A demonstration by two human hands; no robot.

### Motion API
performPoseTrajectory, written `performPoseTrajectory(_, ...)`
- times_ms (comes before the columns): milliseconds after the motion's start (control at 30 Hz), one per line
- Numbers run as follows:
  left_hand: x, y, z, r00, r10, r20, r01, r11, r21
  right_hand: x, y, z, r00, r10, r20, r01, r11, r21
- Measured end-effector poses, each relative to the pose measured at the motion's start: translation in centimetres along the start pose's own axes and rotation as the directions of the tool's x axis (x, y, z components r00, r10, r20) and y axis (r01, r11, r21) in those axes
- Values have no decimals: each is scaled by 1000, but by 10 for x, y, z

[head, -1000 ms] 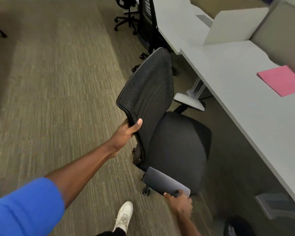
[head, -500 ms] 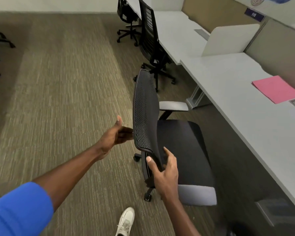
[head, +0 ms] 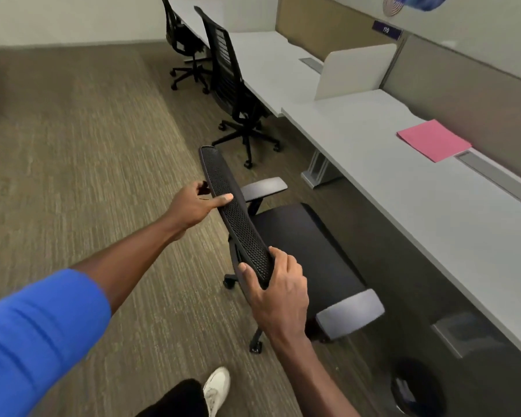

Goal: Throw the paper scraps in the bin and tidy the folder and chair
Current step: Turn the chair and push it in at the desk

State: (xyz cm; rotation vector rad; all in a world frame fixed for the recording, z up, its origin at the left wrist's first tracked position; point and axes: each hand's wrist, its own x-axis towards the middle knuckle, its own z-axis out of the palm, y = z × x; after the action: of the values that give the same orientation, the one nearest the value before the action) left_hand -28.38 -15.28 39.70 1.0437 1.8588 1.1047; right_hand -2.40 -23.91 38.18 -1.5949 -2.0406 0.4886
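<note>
while left hand (head: 193, 203) and right hand (head: 278, 288) grip chair backrest (head: 238, 215), arms extended

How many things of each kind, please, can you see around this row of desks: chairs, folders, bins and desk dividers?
Chairs: 3, the one held by its backrest, a second and a third along the desks.
Folders: 1, pink.
Bins: 1, black, under the desk.
Desk dividers: 1, white.
Total: 6
</note>
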Motion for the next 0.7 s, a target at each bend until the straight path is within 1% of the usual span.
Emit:
performPoseTrajectory(67,1,-3,3,999,19,-27,-19,1000,24,-6,7,-2,1000,7,-23,-8,999,-41)
performPoseTrajectory(167,11,-6,1,998,27,-61,-20,993,121,-13,11,-2,999,21,-44,-24,997,-71)
performPoseTrajectory(267,44,-10,-14,997,77,-22,-71,977,203,-14,11,0,995,58,-75,-63,996,-66)
performPoseTrajectory(333,54,-14,-25,989,141,-45,-121,942,312,-23,23,-12,998,40,-41,-43,997,-64)
performPoseTrajectory(367,63,-17,-33,980,190,-53,-155,911,383,-27,28,-15,999,39,-32,-41,997,-63)
performPoseTrajectory(400,77,-17,-45,967,251,-34,-209,865,457,-27,29,-14,997,52,-49,-55,997,-51)
performPoseTrajectory(433,91,-16,-56,945,326,19,-287,804,521,-26,26,-13,994,75,-74,-77,996,-32)
performPoseTrajectory(467,105,-15,-64,909,405,98,-387,732,561,-27,22,-12,990,101,-97,-103,994,-21)
performPoseTrajectory(500,117,-14,-69,860,473,193,-490,655,575,-27,20,-10,985,124,-119,-127,992,-20)
performPoseTrajectory(567,135,-14,-70,759,534,373,-643,523,560,-25,19,-8,973,156,-172,-163,986,-30)
performPoseTrajectory(633,142,-15,-62,681,560,472,-729,451,515,-22,15,-3,956,202,-211,-221,973,-67)
performPoseTrajectory(700,148,-16,-53,625,605,494,-776,414,475,-16,7,6,921,259,-291,-303,946,-115)
